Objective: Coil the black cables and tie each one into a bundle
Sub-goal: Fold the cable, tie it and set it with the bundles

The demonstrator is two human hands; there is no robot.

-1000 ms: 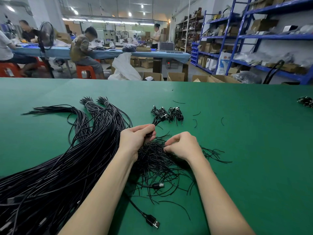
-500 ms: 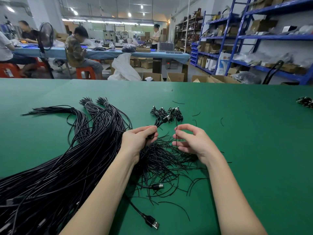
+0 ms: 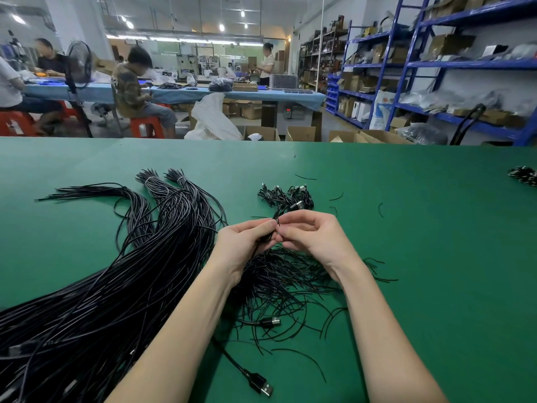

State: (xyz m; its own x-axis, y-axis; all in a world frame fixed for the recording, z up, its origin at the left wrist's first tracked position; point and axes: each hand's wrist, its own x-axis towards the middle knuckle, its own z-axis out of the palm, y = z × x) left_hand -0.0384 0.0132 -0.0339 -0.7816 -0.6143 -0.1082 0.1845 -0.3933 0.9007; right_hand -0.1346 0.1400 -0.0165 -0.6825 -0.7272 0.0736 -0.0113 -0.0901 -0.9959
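Both hands have come together since the earlier frames: the right hand [image 3: 312, 237], which a moment ago was spread open above the pile of thin black tie wires [image 3: 287, 280], has closed in against the left hand [image 3: 247, 242] with a single tie wire [image 3: 277, 221] pinched between thumb and forefinger. The left hand keeps its fingers curled round a small coiled cable [image 3: 266, 238] — only a dark sliver of it shows between the fingers, so how tightly it is wound cannot be told. That meeting of the hands suggests the tying step is starting: the wire looks placed at the coil, with the wrap and twist not yet made. Finished bundles [image 3: 286, 196] lie just beyond the hands on the green worktop [image 3: 436, 257], and a few more sit near the far right edge [image 3: 524, 175]. To the left, the big sheaf of uncoiled black cables [image 3: 101, 286] runs off towards the near corner, and one loose cable with a USB plug [image 3: 261, 386] lies between the forearms — so most of the job appears to remain.
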